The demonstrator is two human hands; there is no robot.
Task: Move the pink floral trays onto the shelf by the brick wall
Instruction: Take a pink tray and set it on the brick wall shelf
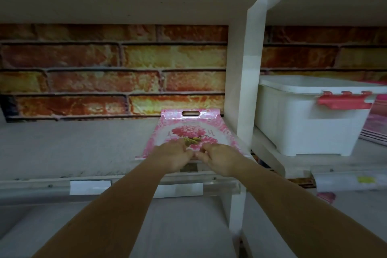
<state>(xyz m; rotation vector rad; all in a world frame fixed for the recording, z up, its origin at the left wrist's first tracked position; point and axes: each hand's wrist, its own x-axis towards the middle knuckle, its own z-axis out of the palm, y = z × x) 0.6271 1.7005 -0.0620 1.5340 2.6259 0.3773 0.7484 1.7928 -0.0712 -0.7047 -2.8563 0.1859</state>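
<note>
On the shelf by the brick wall, pink floral tray flat against the white upright, your left hand and right hand curled on its near edge, apparently gripping, white bin beyond.

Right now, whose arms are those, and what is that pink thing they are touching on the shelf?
Those are a person's own two arms. The picture comes from a camera worn on the person's head, so you see what they see, looking forward and down.

The pink thing is a flat pink floral tray with a cut-out handle slot. It lies on the grey shelf board in front of the red and yellow brick wall. The left hand and the right hand both rest at its near edge, fingers bent over it. Whether they are gripping or just pushing is hard to tell.

In the next compartment, past the white upright post, stands a white plastic storage box with a red latch. More pink flat things lie beside it.
</note>
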